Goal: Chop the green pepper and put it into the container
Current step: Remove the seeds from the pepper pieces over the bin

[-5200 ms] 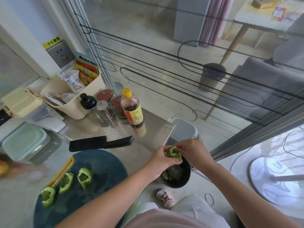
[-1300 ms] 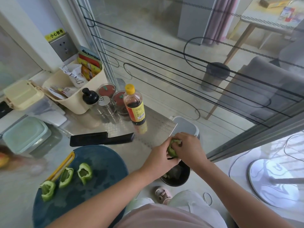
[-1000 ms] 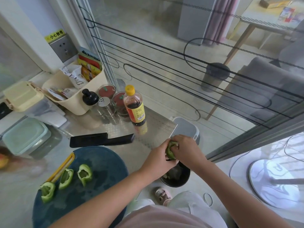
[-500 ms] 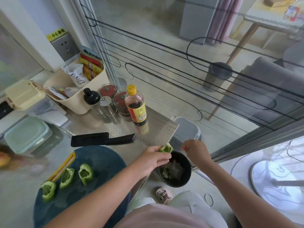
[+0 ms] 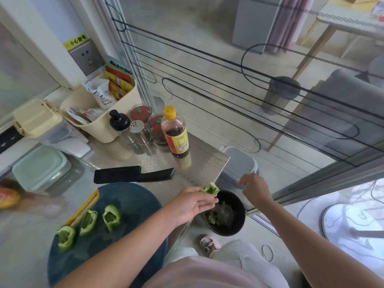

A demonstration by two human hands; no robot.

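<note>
My left hand (image 5: 192, 203) holds a green pepper piece (image 5: 210, 188) at its fingertips, over the rim of a black bin (image 5: 239, 213) on the floor that has green scraps inside. My right hand (image 5: 254, 188) hovers apart to the right, fingers loosely curled, holding nothing. Three more pepper pieces (image 5: 89, 222) lie hollow side up on the dark blue round cutting board (image 5: 128, 206). A black knife (image 5: 133, 173) lies on the steel counter behind the board. A pale green lidded container (image 5: 39, 166) sits at the far left.
A soy sauce bottle (image 5: 176, 133), shakers and jars (image 5: 139, 129) and a cream basket (image 5: 99, 113) line the back of the counter. A grey bin (image 5: 239, 163) stands on the floor past the counter's corner, against the glass door. A small shoe (image 5: 208, 244) lies below.
Both hands were working on the pepper piece over the black bin. My right hand has let go and pulled away to the right; my left hand keeps the piece.
</note>
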